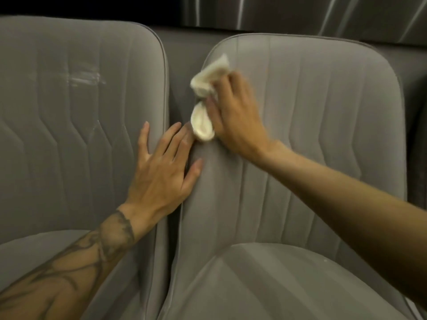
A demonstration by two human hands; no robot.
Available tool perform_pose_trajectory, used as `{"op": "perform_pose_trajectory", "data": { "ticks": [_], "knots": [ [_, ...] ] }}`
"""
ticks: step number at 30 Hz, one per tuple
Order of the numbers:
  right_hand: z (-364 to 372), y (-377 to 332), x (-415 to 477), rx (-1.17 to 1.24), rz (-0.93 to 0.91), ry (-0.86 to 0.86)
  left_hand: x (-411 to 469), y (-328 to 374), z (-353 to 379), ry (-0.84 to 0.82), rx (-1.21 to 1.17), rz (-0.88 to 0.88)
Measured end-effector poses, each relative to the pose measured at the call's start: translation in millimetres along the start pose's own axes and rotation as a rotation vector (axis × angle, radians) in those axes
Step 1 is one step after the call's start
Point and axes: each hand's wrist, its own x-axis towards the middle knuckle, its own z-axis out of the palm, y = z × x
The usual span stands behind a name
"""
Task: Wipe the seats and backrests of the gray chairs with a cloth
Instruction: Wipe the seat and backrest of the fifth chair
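Cream-white crumpled fabric cloth (202, 124) sits bunched against the upper left edge of the right-hand gray upholstered chair backrest (312, 135), w/ one end poking up toward that backrest's top left corner and the other hanging lower along the piped edge. Right hand (233, 118) grips it, fingers curled round the bunch, palm side to the fabric; hand and cloth are a bit blurred. Left hand (161, 167) lies flat and open, fingers spread, holding nothing, across the narrow gap btwn the two backrests: thumb on the left edge of the right backrest, little finger on the right edge of the left-hand gray upholstered chair backrest (69, 135). Its longest fingertips reach just beside the cloth's lower end; can't tell if they touch. L forearm (76, 262) carries dark tattoo lines and crosses over the left chair's gray seat (27, 250). R forearm comes in from the right edge above the right chair's gray seat (288, 285). Both backrests have stitched vertical channels w/ a kink midway. Pale smeared streaks (85, 78) show on the upper part of the left backrest. Behind the chairs' top edges, a dark wall (300, 12) w/ shiny slanted reflections.
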Motion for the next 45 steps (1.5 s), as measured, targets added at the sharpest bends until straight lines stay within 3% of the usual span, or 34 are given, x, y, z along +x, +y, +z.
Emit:
{"op": "perform_pose_trajectory", "data": {
  "ticks": [4, 10, 14, 17, 22, 24, 27, 30, 36, 45],
  "knots": [
    [-12, 13, -13, -0.059, -0.128, -0.109, -1, 2, -1, 0.002, -0.019, -0.009],
    [0, 20, 41, -0.151, 0.17, 0.063, -2, 3, -3, 0.004, -0.028, -0.016],
    [3, -19, -22, 0.003, -0.055, -0.072, -3, 2, -5, 0.0, -0.108, -0.031],
    [-9, 2, 2, -0.133, -0.197, -0.139, -3, 3, -7, -0.01, -0.126, -0.042],
    [-3, 34, 89, -0.323, 0.167, -0.018, -3, 3, -5, -0.017, -0.115, -0.037],
    [6, 15, 69, -0.247, 0.137, -0.025, -3, 2, -5, -0.014, -0.11, -0.036],
    [6, -22, 0, -0.05, -0.047, -0.107, -4, 2, -5, 0.001, -0.115, -0.03],
    [-5, -18, -7, -0.082, -0.162, -0.183, -5, 2, -10, -0.005, -0.169, -0.042],
    [8, -1, 57, -0.209, 0.078, -0.09, -27, -1, -25, -0.06, -0.09, 0.014],
    [-6, -75, -83, -0.056, 0.039, -0.222, -103, 5, -58, -0.183, -0.106, -0.091]
  ]
}}
